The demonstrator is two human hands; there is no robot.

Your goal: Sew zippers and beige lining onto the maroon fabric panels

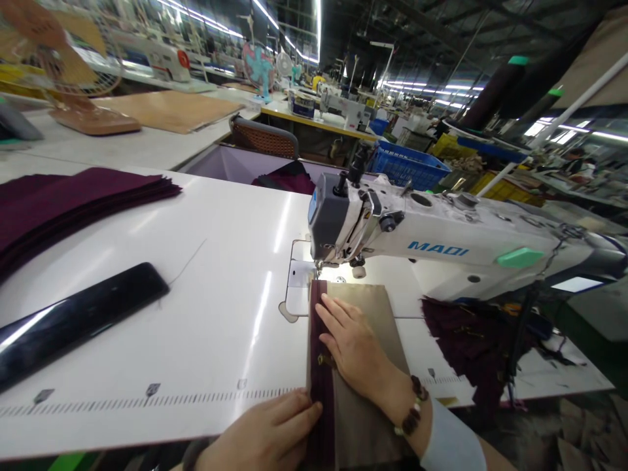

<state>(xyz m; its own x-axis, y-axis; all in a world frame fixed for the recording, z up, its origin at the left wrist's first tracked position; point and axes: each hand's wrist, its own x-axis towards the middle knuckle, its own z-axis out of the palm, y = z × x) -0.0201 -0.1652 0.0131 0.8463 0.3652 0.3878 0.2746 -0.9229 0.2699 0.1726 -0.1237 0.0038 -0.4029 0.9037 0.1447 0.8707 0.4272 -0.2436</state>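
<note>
A khaki fabric panel [370, 314] lies under the needle end of a white sewing machine [392, 222], with a maroon zipper [321, 386] along its left edge. A small brass-coloured pull [324, 359] sits on the zipper. My right hand [356, 343] rests flat on the panel, fingers stretched toward the needle, fingertips touching the zipper's edge. Lower down, my left hand [275, 428] pinches the left edge of the zipper between thumb and fingers. The panel's lower end runs out of view between my wrists.
Stacked maroon fabric [83, 203] and a long glossy black object [83, 320] lie on the white table [210, 314] at left. More maroon pieces [471, 340] hang at right near the machine's base. Behind stand a blue crate [412, 167], a chair [265, 137] and a fan [73, 65].
</note>
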